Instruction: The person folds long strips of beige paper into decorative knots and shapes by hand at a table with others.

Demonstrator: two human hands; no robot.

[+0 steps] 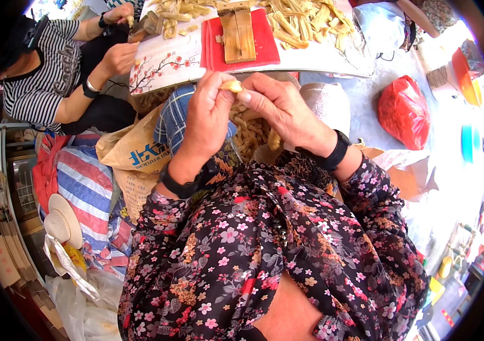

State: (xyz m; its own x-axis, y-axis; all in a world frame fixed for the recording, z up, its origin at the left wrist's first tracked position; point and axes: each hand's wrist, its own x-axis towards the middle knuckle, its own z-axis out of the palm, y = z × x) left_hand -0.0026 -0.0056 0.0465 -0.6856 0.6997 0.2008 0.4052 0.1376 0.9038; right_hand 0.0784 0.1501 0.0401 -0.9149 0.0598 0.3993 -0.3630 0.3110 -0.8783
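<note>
My left grip (210, 111) and right grip (284, 111) are pinching narrowly one yellow piece (232, 86), just before the near edge of the desk (321, 60); from both sides, probably so it is not slipping. One wooden board (238, 37) is resting on one red cloth (266, 45), perhaps for steadiness. Two heaps, the left heap (178, 12) and the right heap (310, 24), are flanking it, maybe for easy reaching; their strips I am not managing to count.

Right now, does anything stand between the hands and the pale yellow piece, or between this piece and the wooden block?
Nothing visible does. The left hand and right hand touch the pale yellow piece; beyond, the wooden block lies unblocked on the red cloth.
</note>
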